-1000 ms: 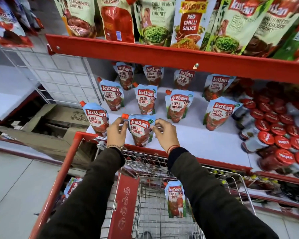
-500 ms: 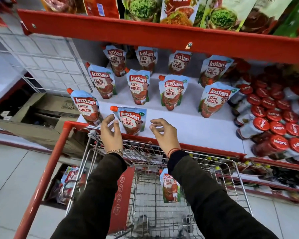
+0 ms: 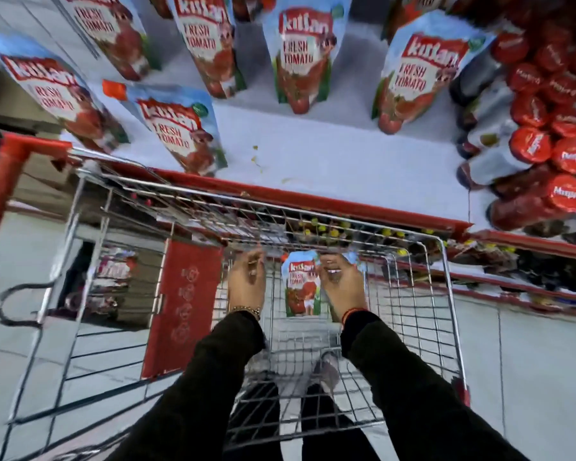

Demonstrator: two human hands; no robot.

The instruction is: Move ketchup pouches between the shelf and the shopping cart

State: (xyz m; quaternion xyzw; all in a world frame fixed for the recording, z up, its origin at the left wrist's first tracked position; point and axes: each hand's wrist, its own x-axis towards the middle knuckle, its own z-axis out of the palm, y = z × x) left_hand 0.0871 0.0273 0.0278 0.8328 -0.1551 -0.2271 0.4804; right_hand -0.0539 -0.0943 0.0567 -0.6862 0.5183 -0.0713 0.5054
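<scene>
Both of my hands are down inside the wire shopping cart [image 3: 446, 294]. A Kissan Fresh Tomato pouch [image 3: 299, 287] stands against the cart's far wall. My right hand [image 3: 341, 284] covers that pouch's right edge, its fingers curled round the top corner. A bit of blue packaging shows behind this hand. Just left of the pouch, my left hand [image 3: 246, 281] hangs with loosely curled fingers and holds nothing. On the white shelf [image 3: 330, 161] above the cart, another tomato pouch [image 3: 183, 128] stands at the front edge.
Several more tomato pouches [image 3: 300, 58] stand in rows on the shelf. Red-capped sauce bottles [image 3: 529, 144] lie stacked at the right. The cart's red handle [image 3: 0, 181] is at the left, its red flap [image 3: 183, 304] hangs inside. Lower shelves hold more goods.
My hands have left the pouch standing at the shelf's front edge and dropped into the cart. The view has tilted down, and my right hand now grips the pouch in the cart.
</scene>
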